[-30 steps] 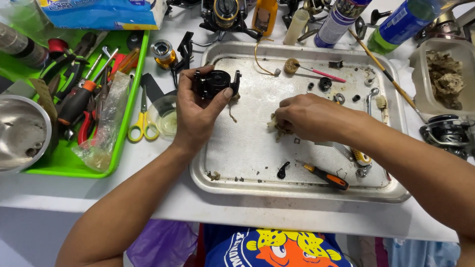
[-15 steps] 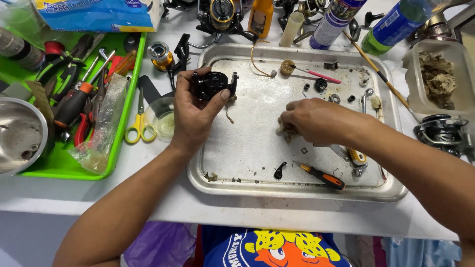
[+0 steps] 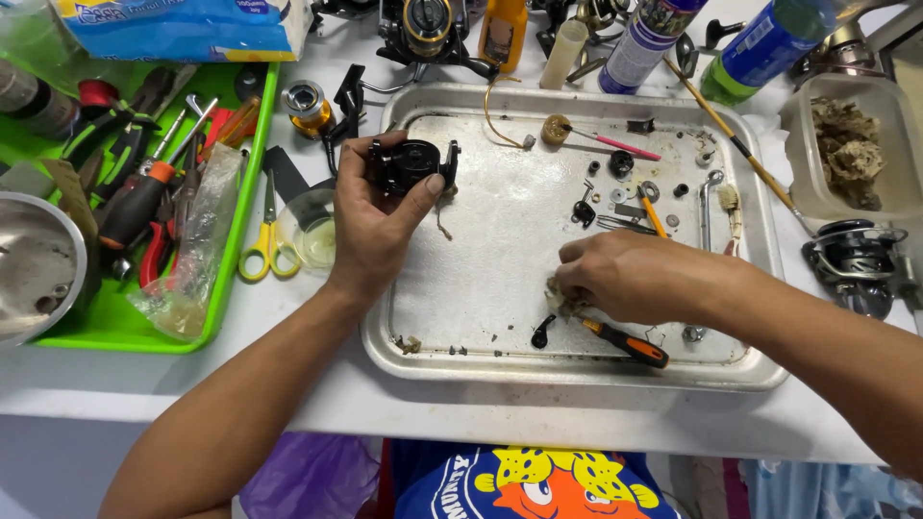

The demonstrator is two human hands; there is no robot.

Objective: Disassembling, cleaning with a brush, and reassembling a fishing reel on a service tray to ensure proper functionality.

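The left hand (image 3: 370,226) is closed around a black fishing reel body (image 3: 409,165), with the thumb on its right side and the fingers wrapped over its left; it holds the part just above the upper left corner of the metal tray (image 3: 481,351). The right hand (image 3: 635,277) is bent narrow, its fingertips pinching a small dirty wad of tissue (image 3: 562,300) that lies on the tray floor, just beside a small orange-handled screwdriver (image 3: 625,341). This looks like the cleaning step of taking the reel apart: I judge that the wad is being gathered to wipe old grease. The next move seems to call for lifting the wad to the reel body while the left hand keeps it steady and turns the open side toward it. The reel body lies with its long axis about left to right, its round opening facing up to the camera. Small screws and washers (image 3: 630,187) are scattered on the tray, well apart from both hands.
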